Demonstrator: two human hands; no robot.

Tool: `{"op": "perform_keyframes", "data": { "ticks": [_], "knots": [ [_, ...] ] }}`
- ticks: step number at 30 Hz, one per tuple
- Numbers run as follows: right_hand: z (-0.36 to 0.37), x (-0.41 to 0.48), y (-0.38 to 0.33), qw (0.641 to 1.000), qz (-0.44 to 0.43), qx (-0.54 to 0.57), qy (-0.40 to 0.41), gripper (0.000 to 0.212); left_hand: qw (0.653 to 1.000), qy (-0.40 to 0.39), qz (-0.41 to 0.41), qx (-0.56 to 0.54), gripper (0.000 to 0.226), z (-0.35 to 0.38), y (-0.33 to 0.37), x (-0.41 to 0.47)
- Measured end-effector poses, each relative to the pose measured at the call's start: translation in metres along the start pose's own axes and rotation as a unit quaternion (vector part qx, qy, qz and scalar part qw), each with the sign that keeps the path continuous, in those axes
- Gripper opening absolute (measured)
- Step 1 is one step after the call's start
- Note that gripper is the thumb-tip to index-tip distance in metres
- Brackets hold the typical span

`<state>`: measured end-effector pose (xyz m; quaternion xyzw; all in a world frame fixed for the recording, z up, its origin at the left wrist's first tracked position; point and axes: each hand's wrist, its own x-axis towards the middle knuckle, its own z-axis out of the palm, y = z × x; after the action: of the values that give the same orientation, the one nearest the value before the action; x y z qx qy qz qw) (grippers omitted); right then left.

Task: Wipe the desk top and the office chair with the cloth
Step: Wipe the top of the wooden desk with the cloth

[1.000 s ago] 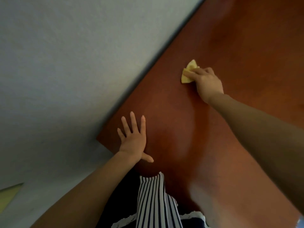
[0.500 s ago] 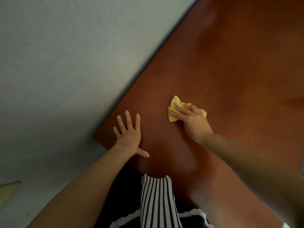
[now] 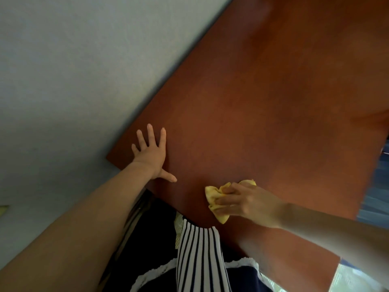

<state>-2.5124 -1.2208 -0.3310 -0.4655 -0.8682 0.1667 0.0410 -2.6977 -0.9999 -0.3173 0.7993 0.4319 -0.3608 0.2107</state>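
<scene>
a reddish-brown worktop (image 3: 273,102) runs along a pale grey wall (image 3: 73,70), with its near edge against the person's body. the left hand (image 3: 150,153) lies flat by the near left corner, fingers (image 3: 150,133) straight and spread, thumb out to the side, holding nothing. it looks placed there as a prop, to steady the body while leaning over the worktop.

the right hand (image 3: 246,202) presses a yellow cloth (image 3: 213,193) onto the worktop close to the near edge, to the right of the left thumb and apart from it. the fingers of this hand are curled over the bunched cloth and grip it, so folds stick out past the fingertips and behind the knuckles. bunching it this way likely gives a firm pad to push with, and the worktop wipe seems to be the step in hand.

a striped garment (image 3: 197,260) hangs in front of the near edge and covers a bit of it. the office chair is not in view. the right forearm is blurred, and the blue patches (image 3: 376,186) at the right edge are too smeared to name. how much cloth lies under the palm cannot be told.
</scene>
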Motion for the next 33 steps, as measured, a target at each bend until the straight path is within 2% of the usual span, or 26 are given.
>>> {"op": "perform_keyframes", "data": {
  "ticks": [4, 8, 16, 18, 20, 24, 26, 28, 33],
  "knots": [
    [-0.013, -0.002, 0.038, 0.999, 0.021, -0.038, 0.029, 0.038, 1.0, -0.004, -0.002, 0.002, 0.148, 0.0, 0.002, 0.001],
    [-0.032, 0.005, 0.089, 0.991, 0.116, -0.031, 0.064, 0.038, 1.0, -0.012, -0.006, 0.001, 0.148, 0.002, 0.002, 0.001],
    [-0.065, 0.027, 0.174, 0.965, 0.256, -0.041, 0.046, 0.038, 1.0, -0.026, 0.004, -0.012, 0.146, 0.0, 0.002, 0.002],
    [-0.068, 0.034, 0.195, 0.939, 0.338, -0.026, 0.053, 0.039, 1.0, -0.027, 0.003, -0.01, 0.145, 0.0, 0.002, 0.003],
    [-0.066, 0.044, 0.203, 0.902, 0.42, -0.004, 0.094, 0.039, 1.0, -0.031, -0.002, -0.005, 0.145, 0.0, 0.002, 0.003],
    [-0.044, 0.08, 0.181, 0.794, 0.57, 0.032, 0.21, 0.045, 1.0, -0.03, -0.002, -0.004, 0.145, -0.001, 0.001, 0.006],
    [-0.037, 0.095, 0.165, 0.756, 0.611, 0.044, 0.23, 0.043, 1.0, -0.031, -0.002, -0.003, 0.145, -0.001, 0.0, 0.006],
    [-0.036, 0.101, 0.152, 0.765, 0.604, 0.049, 0.218, 0.041, 1.0, -0.03, -0.002, -0.004, 0.145, -0.001, 0.001, 0.006],
    [-0.024, 0.097, 0.105, 0.835, 0.524, 0.023, 0.166, 0.04, 1.0, -0.016, 0.002, -0.01, 0.146, -0.002, -0.001, 0.004]
  ]
}}
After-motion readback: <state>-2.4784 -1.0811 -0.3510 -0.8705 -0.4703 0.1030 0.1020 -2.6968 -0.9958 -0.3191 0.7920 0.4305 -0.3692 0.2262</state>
